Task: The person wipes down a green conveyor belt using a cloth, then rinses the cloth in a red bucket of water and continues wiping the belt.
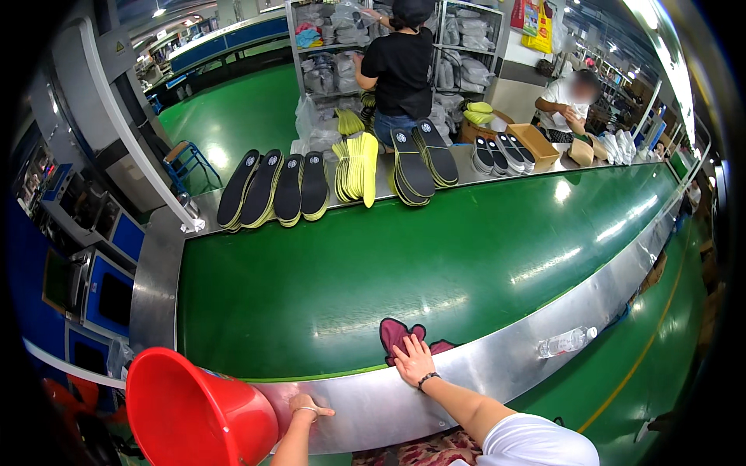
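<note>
My right hand [414,362] lies with fingers spread on a maroon fabric piece with dark edging [395,332]. The piece sits where the green belt meets the metal edge, and part of it is hidden under the hand. My left hand [305,405] rests on the steel table edge [350,408], thumb stretched out to the right and nothing visible in it; its other fingers are foreshortened. Just left of it stands a large red bucket [252,404], tilted toward the left in view.
Black and yellow insole stacks [289,190] line the belt's [311,287] far edge. Beyond them are a person in black [400,74] at shelves and a seated person in white [561,105]. A clear plastic bottle [566,342] lies on the metal edge at right.
</note>
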A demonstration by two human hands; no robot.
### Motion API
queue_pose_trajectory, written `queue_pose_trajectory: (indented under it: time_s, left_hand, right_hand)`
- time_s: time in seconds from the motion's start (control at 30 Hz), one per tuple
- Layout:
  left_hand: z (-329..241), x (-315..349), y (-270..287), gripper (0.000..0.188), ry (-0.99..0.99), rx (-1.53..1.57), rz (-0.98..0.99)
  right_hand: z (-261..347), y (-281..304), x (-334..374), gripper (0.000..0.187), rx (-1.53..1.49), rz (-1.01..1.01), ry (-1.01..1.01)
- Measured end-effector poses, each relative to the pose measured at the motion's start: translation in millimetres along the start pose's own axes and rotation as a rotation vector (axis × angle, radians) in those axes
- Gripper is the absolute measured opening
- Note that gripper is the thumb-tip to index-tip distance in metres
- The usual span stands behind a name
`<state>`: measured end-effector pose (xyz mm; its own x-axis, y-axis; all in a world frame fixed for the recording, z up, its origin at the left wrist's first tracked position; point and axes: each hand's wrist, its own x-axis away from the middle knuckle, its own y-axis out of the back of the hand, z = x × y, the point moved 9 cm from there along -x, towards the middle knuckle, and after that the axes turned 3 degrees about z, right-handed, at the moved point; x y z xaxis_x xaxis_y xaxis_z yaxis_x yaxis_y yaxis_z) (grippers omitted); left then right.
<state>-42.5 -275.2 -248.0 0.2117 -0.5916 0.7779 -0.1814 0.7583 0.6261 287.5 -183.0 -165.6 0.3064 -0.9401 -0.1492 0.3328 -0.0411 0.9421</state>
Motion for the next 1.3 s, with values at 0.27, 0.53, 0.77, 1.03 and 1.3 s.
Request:
queue_pose_trajectory:
  time_s: [0.27,0.53,0.77,1.03,1.3]
  left_hand:
    - [2.4,2.8,0.3,0.098,-0.016,0.026,-0.010]
    - [0.5,4.7,0.7,0.103,-0.010,0.015,0.075]
    - [-1.4,5.3,3.9,0.102,-0.001,-0.012,0.040]
    - [9.3,-8.5,-6.4,0.096,0.001,-0.041,-0.016]
    - [-11.0,16.9,7.2,0.100,0.009,0.003,0.209]
  right_hand:
    - [-1.9,-9.7,1.7,0.041,0.001,0.050,-0.028]
    - [-0.2,-3.7,0.2,0.039,-0.013,0.036,-0.016]
    - [-1.1,-2.0,1.4,0.038,-0.015,0.020,-0.016]
    - [1.4,-6.0,-0.5,0.039,0.058,0.021,-0.005]
    - [-7.1,-5.2,4.8,0.040,0.044,0.062,-0.028]
